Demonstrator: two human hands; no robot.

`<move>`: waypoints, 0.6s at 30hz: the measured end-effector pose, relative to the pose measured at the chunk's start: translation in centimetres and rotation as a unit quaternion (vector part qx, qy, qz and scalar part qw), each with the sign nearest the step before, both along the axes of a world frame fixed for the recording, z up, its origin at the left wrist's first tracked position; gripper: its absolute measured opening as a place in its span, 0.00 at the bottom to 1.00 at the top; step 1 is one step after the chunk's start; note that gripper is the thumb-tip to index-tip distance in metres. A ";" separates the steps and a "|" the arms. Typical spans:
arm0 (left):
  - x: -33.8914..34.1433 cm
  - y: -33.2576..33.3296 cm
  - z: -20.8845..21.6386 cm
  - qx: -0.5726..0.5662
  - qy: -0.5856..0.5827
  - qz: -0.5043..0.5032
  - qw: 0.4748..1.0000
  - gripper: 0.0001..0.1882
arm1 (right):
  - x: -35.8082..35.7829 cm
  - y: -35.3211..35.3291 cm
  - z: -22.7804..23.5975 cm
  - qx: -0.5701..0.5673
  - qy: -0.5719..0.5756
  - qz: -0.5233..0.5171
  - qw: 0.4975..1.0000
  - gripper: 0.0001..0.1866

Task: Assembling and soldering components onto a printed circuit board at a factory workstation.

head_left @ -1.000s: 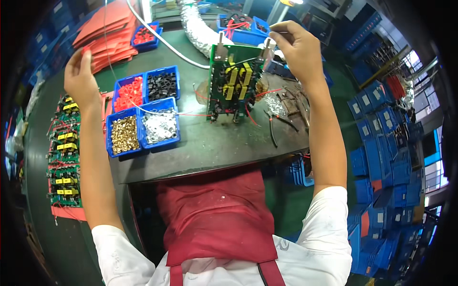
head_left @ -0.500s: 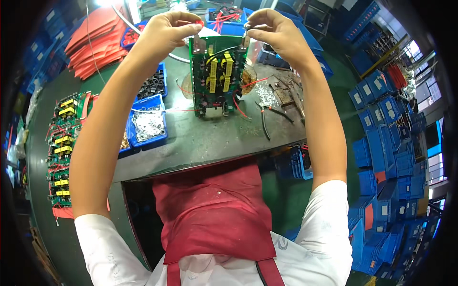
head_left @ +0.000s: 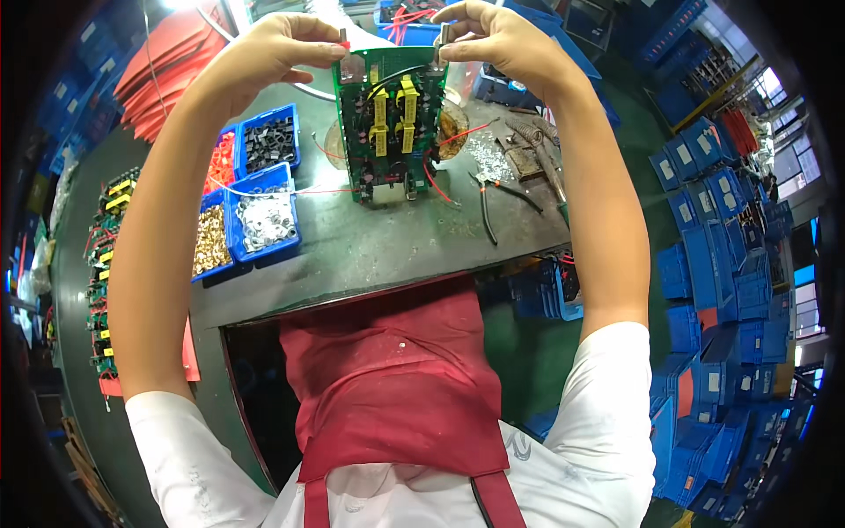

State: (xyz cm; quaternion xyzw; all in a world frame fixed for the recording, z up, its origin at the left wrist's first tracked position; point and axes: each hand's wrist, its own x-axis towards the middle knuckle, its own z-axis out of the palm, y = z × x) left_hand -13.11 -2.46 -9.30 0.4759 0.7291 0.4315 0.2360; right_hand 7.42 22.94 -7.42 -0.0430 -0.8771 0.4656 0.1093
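A green circuit board with yellow-wrapped transformers stands upright on the workbench, thin red wires trailing from its sides. My left hand is at its upper left corner, thumb and finger closed on a small red plastic piece beside a metal tab. At the upper right corner, my right hand pinches next to another metal tab; the small black piece in its fingertips is mostly hidden now. A round, brownish disc shows behind the board.
Left of the board, blue bins hold black pieces, red pieces, silver hardware and brass parts. Pliers lie to the right near metal scraps. More boards and red sheets are far left.
Both hands have come down slightly and left, to the metal tabs at the board's top corners. The whole view has shifted a little, uncovering more of the bins.
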 end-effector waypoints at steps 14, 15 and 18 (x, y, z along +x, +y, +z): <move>1.3 -0.1 -1.1 -0.002 0.073 0.003 0.997 0.26 | 2.8 -2.1 -4.5 0.074 0.231 -0.123 0.962 0.27; 1.5 -0.6 -2.2 0.038 0.077 0.037 0.996 0.29 | 3.9 -1.9 -5.2 0.056 0.248 -0.126 0.959 0.27; 4.9 -1.8 -4.6 0.183 0.181 0.172 0.951 0.29 | 10.3 -0.6 -7.1 0.007 0.291 -0.241 0.926 0.23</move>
